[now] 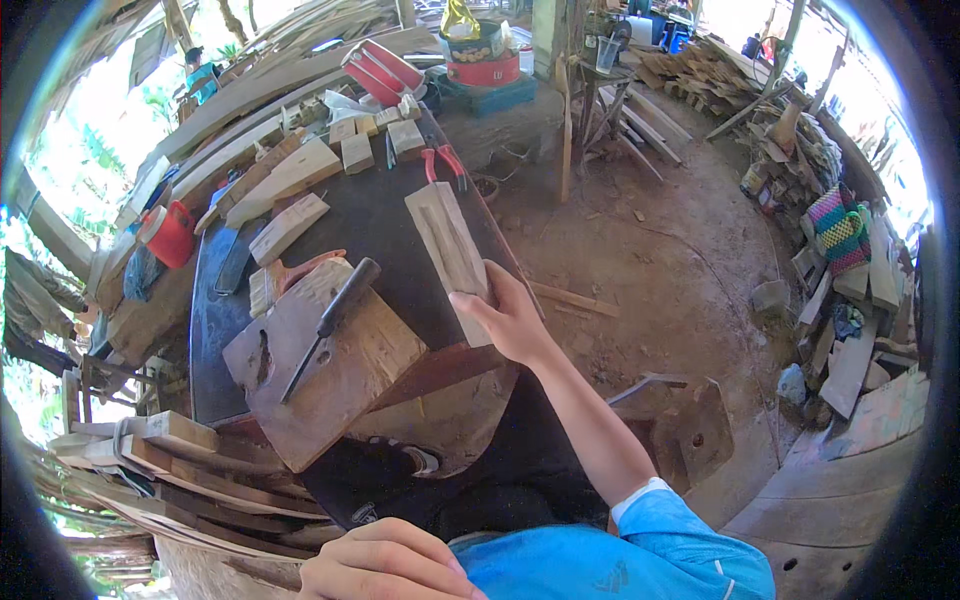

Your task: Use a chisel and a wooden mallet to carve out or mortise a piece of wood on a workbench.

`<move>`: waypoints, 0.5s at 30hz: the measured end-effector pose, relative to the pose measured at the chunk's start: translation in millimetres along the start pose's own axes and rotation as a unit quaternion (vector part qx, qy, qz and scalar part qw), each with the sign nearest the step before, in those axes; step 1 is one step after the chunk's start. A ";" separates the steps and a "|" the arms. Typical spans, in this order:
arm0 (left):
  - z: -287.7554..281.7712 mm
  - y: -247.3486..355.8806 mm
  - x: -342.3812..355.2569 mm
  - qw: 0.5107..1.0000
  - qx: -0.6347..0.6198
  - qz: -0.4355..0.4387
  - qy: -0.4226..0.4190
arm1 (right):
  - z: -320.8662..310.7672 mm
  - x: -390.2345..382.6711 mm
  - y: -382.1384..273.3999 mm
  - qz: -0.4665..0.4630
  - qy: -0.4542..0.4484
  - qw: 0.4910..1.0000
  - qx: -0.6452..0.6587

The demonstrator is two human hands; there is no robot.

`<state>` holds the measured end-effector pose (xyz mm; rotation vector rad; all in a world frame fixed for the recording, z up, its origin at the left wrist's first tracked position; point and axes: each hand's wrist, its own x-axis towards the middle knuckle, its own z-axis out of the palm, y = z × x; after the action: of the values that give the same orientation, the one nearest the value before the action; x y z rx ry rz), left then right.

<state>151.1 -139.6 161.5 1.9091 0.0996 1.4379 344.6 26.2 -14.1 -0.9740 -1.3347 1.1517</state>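
Near the right edge of the dark table, my right hand [510,315] grips the lower end of a pale wooden block [445,245] with a long groove cut along its face. My thumb lies across the front of it. Low in the picture, my left hand [385,562] is by my blue shirt, its fingers bent and close together; its palm is hidden. A chisel [340,310] with a dark handle rests across a thick wooden block [330,365] at the table's near side. Beyond the held block lies a red-handled tool [440,165], possibly pincers.
Several small wood blocks [357,153] lie at the far end of the dark table [385,215]. Red containers [167,235] stand at the left and back. Stacked boards [180,440] lie at lower left. A striped woven basket [838,230] and scrap wood sit across the dirt floor.
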 end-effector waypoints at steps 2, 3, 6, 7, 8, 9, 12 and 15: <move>-2.7 -1.9 -0.4 1.000 -0.004 0.007 -0.006 | 1.9 2.1 4.5 -0.019 0.009 1.000 0.013; -3.6 -2.8 -0.4 1.000 -0.009 0.013 -0.010 | 2.0 3.3 5.3 -0.027 0.014 1.000 0.001; 1.5 -1.9 -1.8 1.000 -0.001 -0.003 0.024 | -1.6 0.3 -0.6 -0.008 0.005 1.000 -0.026; 2.9 -2.5 -2.0 1.000 0.000 -0.003 0.025 | -3.9 0.0 -3.9 0.014 -0.006 0.999 -0.041; 4.0 -3.2 -2.2 0.999 -0.001 0.002 0.032 | -3.3 -0.4 -4.9 0.013 -0.007 0.999 -0.041; 4.9 -3.4 -2.4 0.999 -0.002 0.007 0.040 | -2.2 -1.1 -5.6 0.012 -0.005 1.000 -0.025; 5.1 -2.7 -1.0 1.000 -0.009 0.010 0.024 | -3.5 -1.6 -4.6 0.007 0.000 1.000 -0.028; -2.2 -5.4 0.6 1.000 -0.017 0.021 -0.013 | 0.3 -0.6 0.9 -0.006 0.003 1.000 -0.029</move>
<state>151.3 -134.3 159.0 1.9117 0.0222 1.4333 344.4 25.8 -15.1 -1.0077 -1.3744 1.1059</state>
